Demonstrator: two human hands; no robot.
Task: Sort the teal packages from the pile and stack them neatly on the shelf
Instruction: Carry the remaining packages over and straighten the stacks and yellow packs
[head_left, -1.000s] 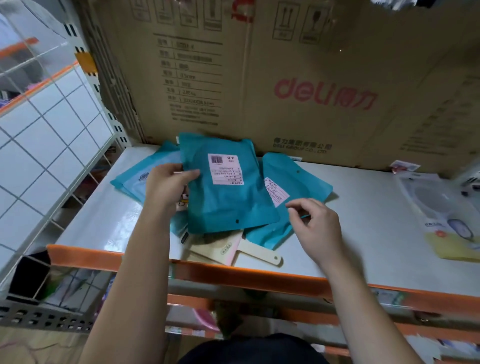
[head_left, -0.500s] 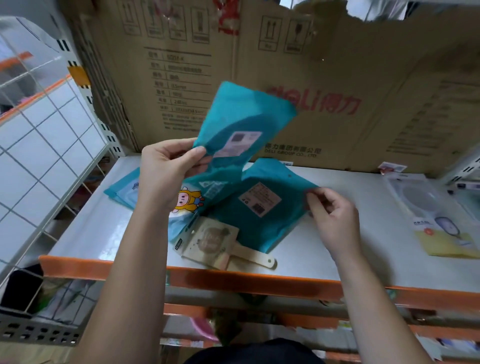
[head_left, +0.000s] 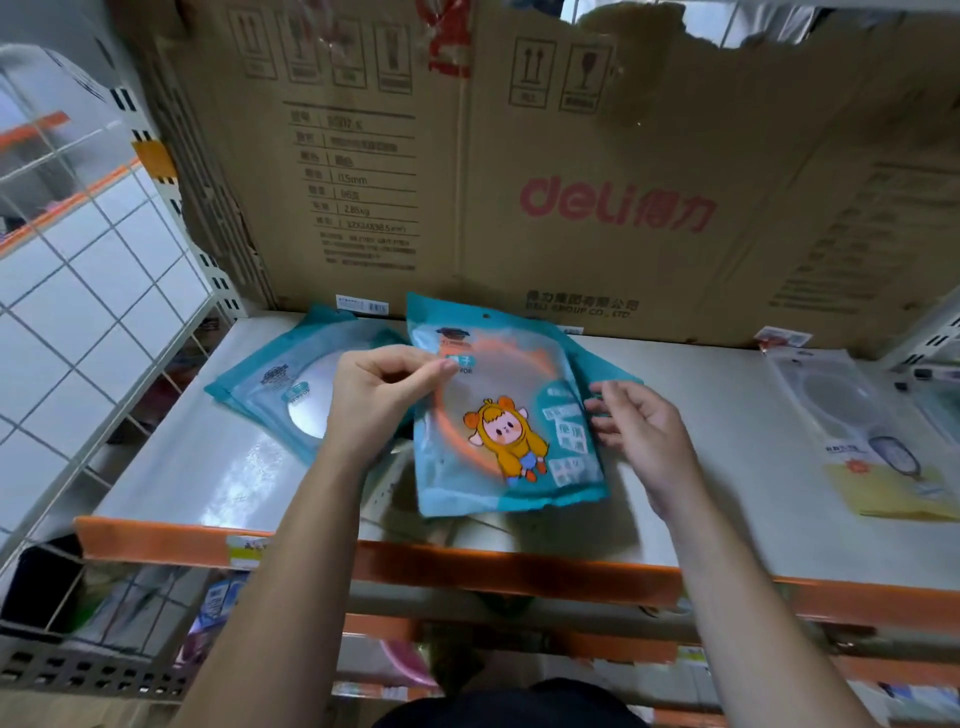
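Note:
My left hand (head_left: 382, 392) pinches the left edge of a teal package (head_left: 506, 415) with a clear front and a cartoon figure in a yellow hood. It hangs face up, slightly blurred, just above the grey shelf (head_left: 208, 467). My right hand (head_left: 636, 423) is at the package's right edge with fingers spread and relaxed, touching it. Under that side another teal package (head_left: 605, 366) peeks out. To the left, a stack of teal packages (head_left: 283, 384) lies flat on the shelf.
A large brown cardboard box (head_left: 571, 182) stands along the back of the shelf. A white and yellow packet (head_left: 872, 447) lies at the right. An orange rail (head_left: 467, 564) edges the shelf front. A white wire grid (head_left: 78, 312) closes the left side.
The teal package that my left hand held up with its labelled back showing has been turned over and lowered, cartoon front up. My right hand moved from the lower package to this one's right edge.

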